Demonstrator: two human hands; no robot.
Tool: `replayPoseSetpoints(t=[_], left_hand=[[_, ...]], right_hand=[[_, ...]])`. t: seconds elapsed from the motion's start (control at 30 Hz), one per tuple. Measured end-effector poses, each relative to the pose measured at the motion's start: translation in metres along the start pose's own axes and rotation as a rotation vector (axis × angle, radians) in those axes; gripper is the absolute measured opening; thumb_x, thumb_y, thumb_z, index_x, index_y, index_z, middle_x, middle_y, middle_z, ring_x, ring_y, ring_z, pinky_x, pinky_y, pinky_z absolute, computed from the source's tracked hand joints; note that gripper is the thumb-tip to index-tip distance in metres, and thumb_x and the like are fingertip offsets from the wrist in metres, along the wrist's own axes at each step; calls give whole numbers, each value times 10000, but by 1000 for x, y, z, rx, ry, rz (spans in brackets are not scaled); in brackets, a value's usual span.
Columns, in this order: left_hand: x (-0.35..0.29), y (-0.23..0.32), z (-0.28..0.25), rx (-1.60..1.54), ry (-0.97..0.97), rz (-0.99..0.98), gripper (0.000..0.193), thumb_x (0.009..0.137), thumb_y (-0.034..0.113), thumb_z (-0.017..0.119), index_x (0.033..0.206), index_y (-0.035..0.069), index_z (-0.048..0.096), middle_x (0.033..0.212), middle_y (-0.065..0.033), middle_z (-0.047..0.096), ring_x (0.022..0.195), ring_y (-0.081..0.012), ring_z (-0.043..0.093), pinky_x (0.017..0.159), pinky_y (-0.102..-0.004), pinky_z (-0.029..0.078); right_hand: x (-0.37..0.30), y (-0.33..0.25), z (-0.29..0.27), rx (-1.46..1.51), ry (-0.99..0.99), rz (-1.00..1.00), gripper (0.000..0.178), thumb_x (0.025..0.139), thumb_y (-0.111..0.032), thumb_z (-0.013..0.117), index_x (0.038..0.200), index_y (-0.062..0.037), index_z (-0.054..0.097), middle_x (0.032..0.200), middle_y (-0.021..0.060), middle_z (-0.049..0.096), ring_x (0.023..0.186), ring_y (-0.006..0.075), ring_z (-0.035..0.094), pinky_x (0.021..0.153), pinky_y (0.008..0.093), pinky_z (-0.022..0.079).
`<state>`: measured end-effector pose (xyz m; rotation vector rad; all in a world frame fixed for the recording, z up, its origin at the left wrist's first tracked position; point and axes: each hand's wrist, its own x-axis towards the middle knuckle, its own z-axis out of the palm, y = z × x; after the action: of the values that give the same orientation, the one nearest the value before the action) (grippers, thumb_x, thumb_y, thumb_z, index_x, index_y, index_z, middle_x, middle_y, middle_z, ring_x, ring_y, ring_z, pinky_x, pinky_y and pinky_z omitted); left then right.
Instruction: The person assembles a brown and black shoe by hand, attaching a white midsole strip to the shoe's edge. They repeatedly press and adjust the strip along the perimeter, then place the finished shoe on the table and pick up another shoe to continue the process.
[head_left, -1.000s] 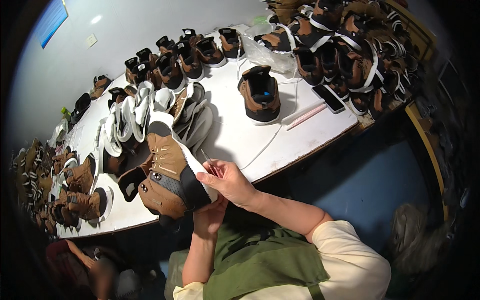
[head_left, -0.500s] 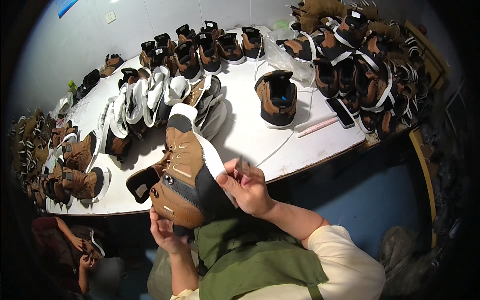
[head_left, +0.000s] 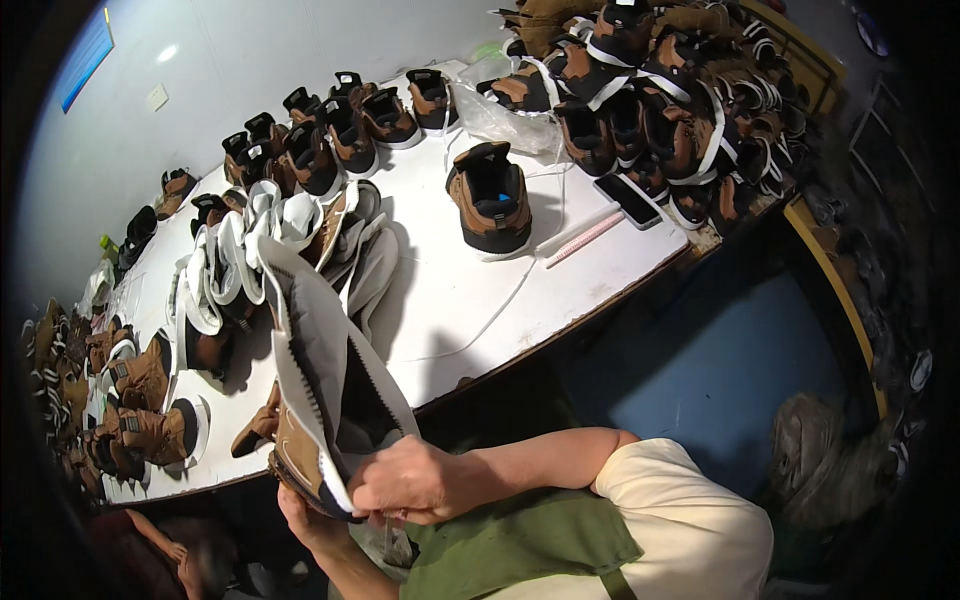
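A brown and black shoe upper (head_left: 325,345) is tilted up in front of me. Its open underside faces me, with a white border, a zigzag-trimmed edge and a dark inside. My left hand (head_left: 312,522) grips its lower end from beneath, fingers partly hidden behind it. Against the white edge at that same end, my right hand (head_left: 412,482) is closed. Whatever its fingertips pinch is hidden. Just beyond the upper, a row of shoe uppers with white undersides (head_left: 240,255) leans together on the white table (head_left: 440,335).
One finished-looking shoe (head_left: 490,205) stands mid-table, near a phone (head_left: 628,201) and a pink stick (head_left: 584,239). Shoes line the back; a tall pile (head_left: 680,130) fills the right end. More brown uppers (head_left: 150,430) lie left. Another person's arm (head_left: 155,535) shows at lower left.
The shoe upper has turned from showing its outer side to showing its open underside. My right hand has moved down and left to its lower end. The whole view has shifted and tilted.
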<state>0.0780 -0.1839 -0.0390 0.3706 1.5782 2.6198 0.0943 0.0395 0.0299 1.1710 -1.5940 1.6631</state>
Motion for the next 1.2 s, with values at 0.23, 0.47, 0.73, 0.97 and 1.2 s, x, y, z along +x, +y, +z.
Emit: replayPoseSetpoints(t=[0.23, 0.47, 0.73, 0.97, 1.2], left_hand=[[-19, 10, -20, 130, 317, 439, 606, 948, 394, 404, 1417, 18, 323, 1431, -148, 362, 1318, -273, 365, 1105, -426, 282], [-32, 16, -69, 85, 604, 584, 510, 1005, 382, 334, 1425, 92, 334, 1450, -147, 342, 1255, -277, 431, 1082, -458, 346], [1, -39, -58, -244, 62, 416, 652, 952, 477, 389, 1423, 32, 311, 1458, -136, 341, 1337, -297, 337, 1119, -425, 276], [62, -43, 66, -577, -163, -71, 523, 993, 427, 352, 1310, 32, 480, 1284, -138, 544, 1175, -250, 527, 1032, -408, 389], [80, -72, 101, -498, -130, -269, 495, 998, 375, 371, 1300, -13, 426, 1238, -148, 556, 1091, -240, 577, 936, -371, 476]], right_hand=[[-42, 23, -19, -174, 44, 165, 227, 769, 29, 606, 988, -13, 563, 912, 132, 594, 680, 252, 592, 559, 314, 489], [-127, 115, -102, -913, -524, 346, 301, 880, -129, 505, 1162, -31, 545, 1259, 141, 555, 1198, 284, 509, 1027, 463, 362], [-86, 181, -208, -1184, -317, 764, 358, 921, -150, 450, 1249, -20, 515, 1298, 170, 510, 1184, 306, 496, 1020, 425, 362], [-88, 148, -191, -632, 291, 806, 314, 994, -225, 415, 1185, -24, 564, 1095, 94, 636, 968, 178, 589, 840, 304, 457], [-70, 12, -142, -258, 774, 760, 291, 998, -190, 404, 1008, 15, 609, 879, 71, 636, 545, 22, 393, 505, 163, 305]])
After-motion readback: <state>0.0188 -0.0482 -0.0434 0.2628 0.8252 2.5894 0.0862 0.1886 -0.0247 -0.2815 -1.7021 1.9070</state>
